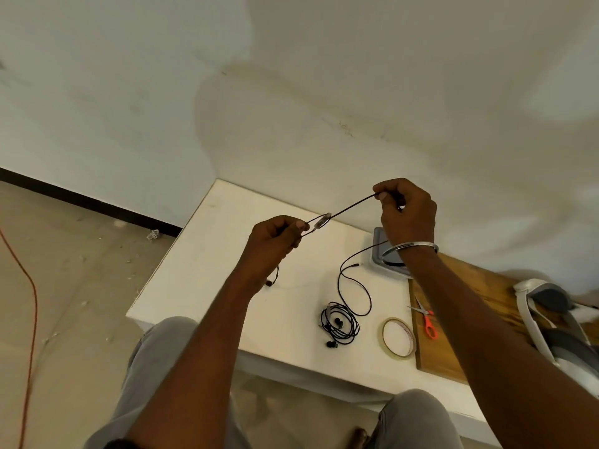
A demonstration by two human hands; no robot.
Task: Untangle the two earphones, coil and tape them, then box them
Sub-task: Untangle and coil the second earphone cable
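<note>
A brown earphone cable [348,207] is stretched taut in the air between my hands, with its inline remote [321,221] near the left end. My left hand [275,239] pinches the cable just left of the remote, and an earbud end [268,282] dangles below that wrist. My right hand [406,210] pinches the cable's far end, higher and to the right. A black earphone [340,324] lies loosely coiled on the white table [201,254], its loose cable [351,273] running up toward a grey box [377,244]. A clear tape roll [398,337] rests right of the coil.
Orange-handled scissors [427,320] lie on a wooden board [479,299] at the table's right side. A grey-and-white headset-like object [551,319] sits at the far right. An orange cord [30,306] runs along the floor on the left. My knees are below the table's front edge.
</note>
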